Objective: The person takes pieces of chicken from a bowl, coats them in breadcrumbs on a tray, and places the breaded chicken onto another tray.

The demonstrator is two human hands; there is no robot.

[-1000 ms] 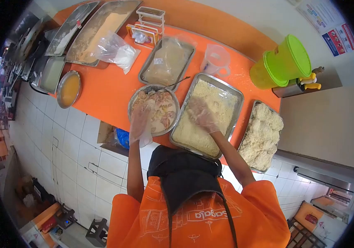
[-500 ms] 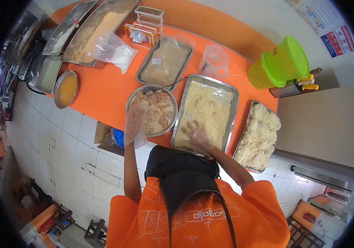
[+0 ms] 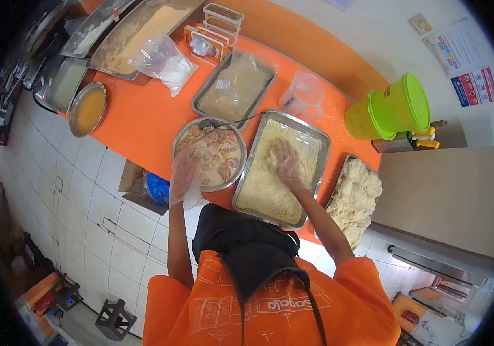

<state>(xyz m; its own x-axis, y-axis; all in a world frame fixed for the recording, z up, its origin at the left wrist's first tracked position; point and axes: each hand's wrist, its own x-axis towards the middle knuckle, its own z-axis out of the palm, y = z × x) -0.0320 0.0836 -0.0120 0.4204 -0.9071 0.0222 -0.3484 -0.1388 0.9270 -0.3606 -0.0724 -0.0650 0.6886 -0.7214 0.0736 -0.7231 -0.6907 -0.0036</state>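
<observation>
A clear plastic glove covers my left hand, which rests at the left rim of a round metal bowl. Raw meat pieces lie in pale liquid in that bowl; whether my left fingers hold a piece is hard to make out. My right hand, also gloved, presses with fingers spread on pale crumbs in a rectangular metal tray. To the right, a second tray holds a heap of crumb-coated pieces.
Behind stand a tray with a bagged item, a clear jug, a wire rack and green tubs. Leftward on the orange table are a bag of white powder, a bowl of orange liquid and flour trays.
My right hand has moved from the near part of the crumb tray to its middle. My left hand stays by the bowl. The view has shifted slightly.
</observation>
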